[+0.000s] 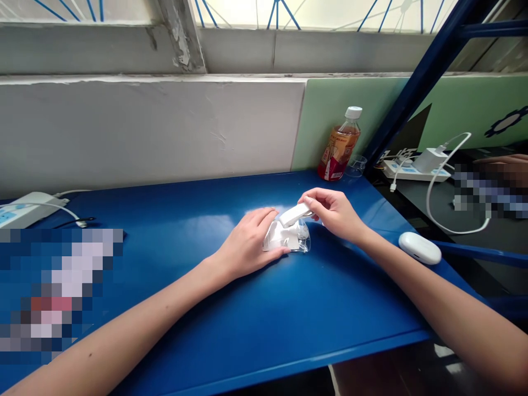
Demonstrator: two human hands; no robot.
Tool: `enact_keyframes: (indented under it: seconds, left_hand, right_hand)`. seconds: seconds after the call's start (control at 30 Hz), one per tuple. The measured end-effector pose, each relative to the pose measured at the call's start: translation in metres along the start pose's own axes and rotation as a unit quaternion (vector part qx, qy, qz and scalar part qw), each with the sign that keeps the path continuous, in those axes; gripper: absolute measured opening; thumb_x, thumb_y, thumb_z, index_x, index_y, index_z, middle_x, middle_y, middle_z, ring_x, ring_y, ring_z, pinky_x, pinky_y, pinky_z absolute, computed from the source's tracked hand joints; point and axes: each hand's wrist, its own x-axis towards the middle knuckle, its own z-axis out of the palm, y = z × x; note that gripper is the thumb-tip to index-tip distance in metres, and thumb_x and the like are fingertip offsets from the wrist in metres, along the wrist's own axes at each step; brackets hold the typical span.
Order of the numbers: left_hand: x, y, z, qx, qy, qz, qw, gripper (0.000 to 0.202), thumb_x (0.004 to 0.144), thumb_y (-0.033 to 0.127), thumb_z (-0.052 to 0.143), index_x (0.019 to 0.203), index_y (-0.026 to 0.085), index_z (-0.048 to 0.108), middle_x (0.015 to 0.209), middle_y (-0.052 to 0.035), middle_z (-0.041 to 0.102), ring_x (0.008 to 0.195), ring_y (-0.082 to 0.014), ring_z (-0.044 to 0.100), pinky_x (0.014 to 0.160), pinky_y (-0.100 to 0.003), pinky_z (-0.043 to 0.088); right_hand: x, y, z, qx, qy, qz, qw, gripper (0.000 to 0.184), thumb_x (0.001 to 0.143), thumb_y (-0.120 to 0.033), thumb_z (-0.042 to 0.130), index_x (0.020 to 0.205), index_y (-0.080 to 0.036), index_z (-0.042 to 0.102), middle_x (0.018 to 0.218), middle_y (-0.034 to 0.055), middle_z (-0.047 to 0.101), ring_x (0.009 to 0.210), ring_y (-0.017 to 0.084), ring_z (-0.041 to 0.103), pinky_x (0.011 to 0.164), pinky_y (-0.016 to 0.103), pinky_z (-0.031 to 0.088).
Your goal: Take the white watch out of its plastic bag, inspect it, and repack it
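On the blue table (231,341) lies a small clear plastic packet (304,242) with something white inside. My left hand (251,239) grips the packet from its left side, thumb along the near edge and fingers at the far edge. Between the thumb and fingers of my right hand (330,209) is a small white oblong object (295,214). It is tilted, its lower left end over or at the top of the packet; I cannot tell whether the two touch. A thin line, perhaps a cord, shows by the right fingers.
At the back right stands a bottle of reddish drink (340,146) beside a clear cup (355,166). A white rounded case (419,248) rests by the right edge. Power strips (31,209) with cables lie left and beyond the blue frame. A person's hand (505,168) shows far right.
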Motion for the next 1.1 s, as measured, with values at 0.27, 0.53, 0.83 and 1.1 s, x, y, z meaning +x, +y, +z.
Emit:
enact_keyframes:
  seconds: [0.27,0.53,0.83,1.1]
  left_hand:
    - [-0.001,-0.007,-0.001,0.061,-0.034,0.018,0.997,0.060,0.084,0.056,0.066,0.127,0.016,0.057,0.127,-0.0182,0.063,0.118,-0.0350,0.057,0.101,-0.049,0.046]
    - [-0.004,-0.012,0.003,0.125,0.026,0.019,0.992,0.050,0.091,0.052,0.059,0.120,0.012,0.056,0.119,-0.0164,0.065,0.108,-0.0310,0.061,0.090,-0.045,0.053]
    - [-0.004,-0.015,0.003,0.130,0.057,-0.011,0.990,0.046,0.093,0.048,0.058,0.120,0.011,0.055,0.118,-0.0168,0.065,0.109,-0.0310,0.060,0.088,-0.044,0.054]
    - [-0.006,-0.016,0.005,0.120,0.045,0.002,0.992,0.050,0.091,0.049,0.061,0.125,0.013,0.053,0.123,-0.0165,0.063,0.115,-0.0308,0.058,0.094,-0.045,0.053]
  right_hand:
    - [0.001,0.007,-0.003,-0.096,0.009,-0.008,0.995,0.023,0.091,-0.034,0.054,0.084,-0.017,0.067,0.072,0.0014,0.061,0.059,0.013,0.049,0.056,0.028,0.036]
    - [0.004,0.009,-0.010,-0.162,0.050,0.013,0.985,0.017,0.084,-0.023,0.050,0.076,-0.018,0.064,0.066,-0.0008,0.058,0.055,0.012,0.045,0.053,0.027,0.032]
    - [0.005,0.012,-0.011,-0.196,-0.005,0.061,0.979,0.018,0.086,-0.026,0.049,0.077,-0.020,0.063,0.067,-0.0008,0.059,0.059,0.014,0.049,0.055,0.027,0.033]
    - [-0.006,0.007,0.003,-0.293,-0.054,0.037,0.954,0.018,0.092,-0.035,0.051,0.097,-0.022,0.062,0.062,-0.0024,0.062,0.054,0.015,0.051,0.053,0.027,0.032]
